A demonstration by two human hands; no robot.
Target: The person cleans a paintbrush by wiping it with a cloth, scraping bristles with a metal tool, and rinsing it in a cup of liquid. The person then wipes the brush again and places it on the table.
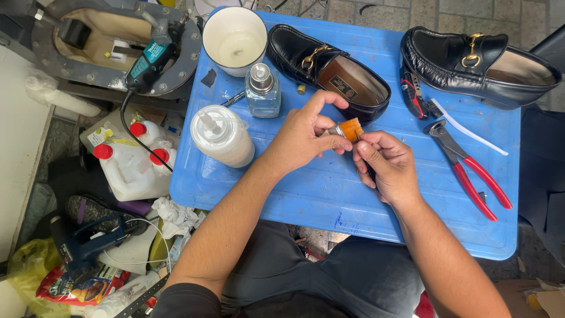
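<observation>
Over the middle of a blue plastic board (pixel 294 194) resting across the person's lap, the left hand (pixel 303 138) grips a small brush (pixel 347 129) by its metal ferrule, while the right hand (pixel 385 165) pinches the orange bristles between thumb and fingertips. Along the board's far edge sit a white cup (pixel 234 40), a small glass bottle (pixel 262 91) and a black loafer (pixel 326 70) with a gold buckle; a second black loafer (pixel 477 65) occupies the far right corner. Red-handled pincers (pixel 471 168) and a white toothbrush (pixel 465 126) lie near the right edge, a white squeeze bottle (pixel 222 136) near the left edge. Beyond the left edge, white jugs with red caps (pixel 132 162), a teal rotary tool (pixel 148 62) and loose clutter cover the stone floor.
</observation>
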